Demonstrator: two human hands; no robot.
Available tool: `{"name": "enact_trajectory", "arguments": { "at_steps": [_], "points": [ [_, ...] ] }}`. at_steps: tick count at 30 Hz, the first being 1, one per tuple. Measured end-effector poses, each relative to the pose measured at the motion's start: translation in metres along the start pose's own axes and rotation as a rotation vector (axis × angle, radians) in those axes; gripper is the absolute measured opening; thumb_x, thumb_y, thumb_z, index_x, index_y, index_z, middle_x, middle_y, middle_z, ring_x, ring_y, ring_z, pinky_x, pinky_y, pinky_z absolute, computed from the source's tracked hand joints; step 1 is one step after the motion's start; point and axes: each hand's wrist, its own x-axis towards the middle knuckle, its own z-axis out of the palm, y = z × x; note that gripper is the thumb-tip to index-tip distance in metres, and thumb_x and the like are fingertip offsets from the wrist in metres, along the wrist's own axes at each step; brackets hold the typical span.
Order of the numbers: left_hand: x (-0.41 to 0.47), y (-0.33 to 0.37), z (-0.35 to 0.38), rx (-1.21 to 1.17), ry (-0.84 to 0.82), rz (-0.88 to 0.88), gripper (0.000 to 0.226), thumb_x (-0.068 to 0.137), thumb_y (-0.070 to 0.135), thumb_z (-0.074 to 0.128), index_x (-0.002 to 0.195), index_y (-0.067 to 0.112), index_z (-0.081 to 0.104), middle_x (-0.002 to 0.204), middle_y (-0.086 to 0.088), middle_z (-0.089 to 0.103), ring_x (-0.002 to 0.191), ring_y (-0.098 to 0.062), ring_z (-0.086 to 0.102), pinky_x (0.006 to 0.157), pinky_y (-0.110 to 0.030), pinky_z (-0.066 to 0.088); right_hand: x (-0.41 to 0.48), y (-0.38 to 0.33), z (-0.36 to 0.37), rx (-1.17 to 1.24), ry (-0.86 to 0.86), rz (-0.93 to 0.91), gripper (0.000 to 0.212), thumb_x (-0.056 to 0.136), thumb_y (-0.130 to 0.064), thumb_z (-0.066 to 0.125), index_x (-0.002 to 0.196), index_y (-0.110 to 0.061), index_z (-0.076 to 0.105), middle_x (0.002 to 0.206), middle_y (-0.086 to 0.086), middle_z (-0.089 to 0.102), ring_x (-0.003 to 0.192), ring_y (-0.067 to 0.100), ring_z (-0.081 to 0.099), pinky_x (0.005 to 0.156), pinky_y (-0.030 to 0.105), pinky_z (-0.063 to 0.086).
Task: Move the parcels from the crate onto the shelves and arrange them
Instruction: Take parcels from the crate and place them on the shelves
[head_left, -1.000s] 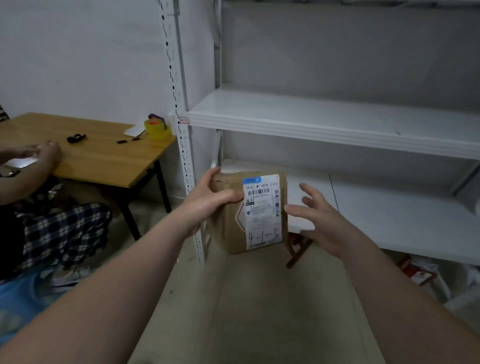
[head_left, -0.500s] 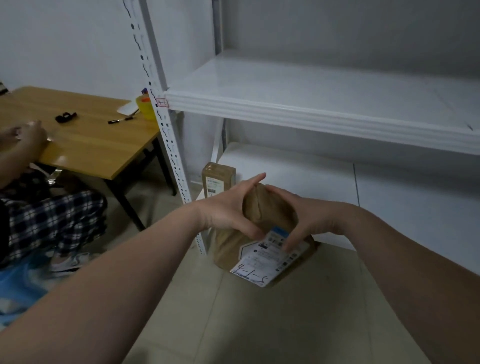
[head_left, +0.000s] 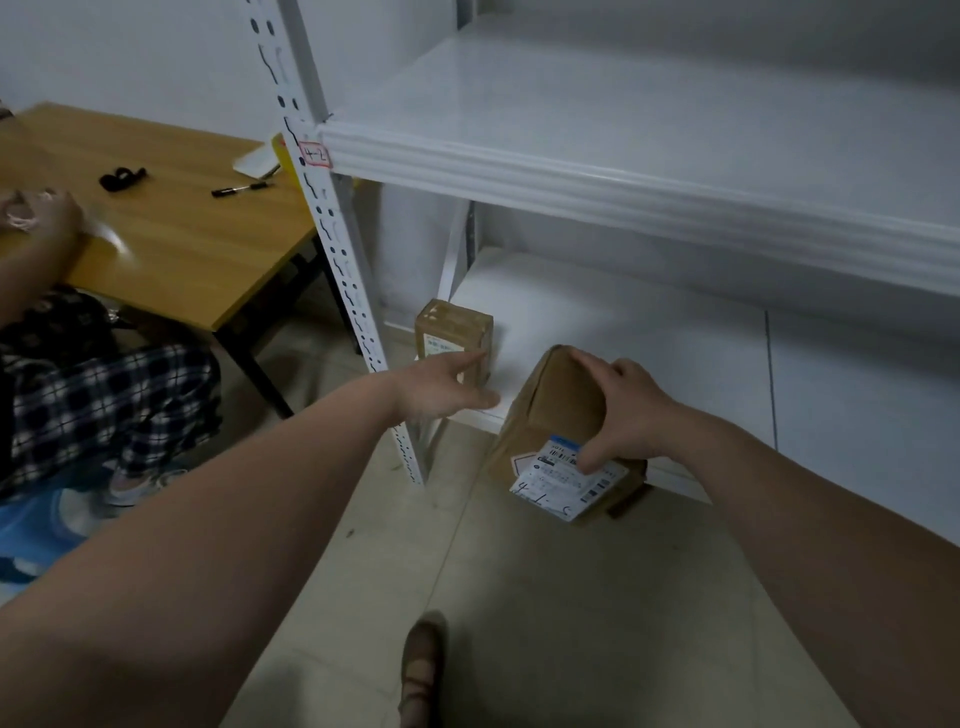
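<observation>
1. Gripped the parcel (head_left: 561, 415) from above with the right hand (head_left: 628, 410): fingers curled over its top edge, thumb pressed down onto the labelled face.
2. Held it tilted, top leaning toward the lower shelf (head_left: 649, 332), at that shelf's front edge; could not tell whether it rested on the edge or hung clear of it.
3. Noted a white label (head_left: 566, 480) on its near face, with a blue strip, a barcode and handwritten marks, partly covered by the thumb.
4. Kept the left hand (head_left: 441, 387) open, fingers straight and close together, with nothing in its grip.
5. Reached that hand toward the second parcel (head_left: 453, 327), fingertips across its lower front; could not tell whether they touched.
6. Found the second parcel upright at the left end of the lower shelf, just beside the post (head_left: 332, 249), near the held parcel but apart from it.
7. Read "4-2" on a red-edged tag (head_left: 316, 155) where the upper shelf (head_left: 623, 130) met the post.
8. Saw, left of the rack, a table (head_left: 182, 244) carrying a pen (head_left: 241, 188) and a black item (head_left: 122, 177), with another person's hand (head_left: 49, 213) resting on it.
9. Saw a shoe (head_left: 422, 670) on the floor at the bottom.
</observation>
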Motion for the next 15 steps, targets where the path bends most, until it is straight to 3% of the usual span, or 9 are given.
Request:
{"name": "enact_trajectory", "arguments": {
  "at_steps": [3, 5, 10, 15],
  "points": [
    [0.021, -0.010, -0.006, 0.189, 0.160, 0.035, 0.057, 0.097, 0.024, 0.056, 0.150, 0.016, 0.035, 0.154, -0.010, 0.037, 0.137, -0.028, 0.040, 0.104, -0.027, 0.032, 0.021, 0.001, 0.006, -0.035, 0.073, 0.038, 0.134, 0.056, -0.031, 0.089, 0.152, -0.044, -0.003, 0.145, 0.005, 0.014, 0.136, 0.033, 0.019, 0.107, 0.049, 0.038],
    [0.042, -0.020, -0.011, 0.318, 0.199, 0.037, 0.056, 0.096, 0.024, 0.056, 0.148, 0.014, 0.037, 0.152, -0.012, 0.039, 0.137, -0.030, 0.039, 0.107, -0.032, 0.033, 0.039, 0.000, 0.009, -0.045, 0.105, 0.067, 0.134, 0.056, -0.031, 0.089, 0.153, -0.042, -0.004, 0.146, 0.005, 0.011, 0.137, 0.033, 0.014, 0.107, 0.049, 0.037],
    [0.098, -0.049, -0.020, 0.534, 0.209, 0.012, 0.074, 0.091, 0.025, 0.059, 0.154, 0.028, 0.022, 0.163, -0.001, 0.013, 0.148, -0.032, 0.013, 0.117, -0.057, 0.021, 0.096, -0.005, 0.017, -0.071, 0.130, 0.129, 0.134, 0.057, -0.033, 0.089, 0.154, -0.040, -0.004, 0.146, 0.005, 0.008, 0.137, 0.032, 0.011, 0.108, 0.051, 0.037],
    [0.151, -0.079, -0.025, 0.669, 0.176, 0.018, 0.085, 0.088, 0.020, 0.061, 0.156, 0.030, 0.011, 0.164, 0.000, -0.002, 0.151, -0.030, 0.000, 0.118, -0.059, 0.014, 0.161, -0.003, 0.033, -0.112, 0.136, 0.181, 0.134, 0.057, -0.034, 0.089, 0.154, -0.038, -0.003, 0.144, 0.006, 0.008, 0.136, 0.033, 0.010, 0.104, 0.052, 0.037]
  ]
}}
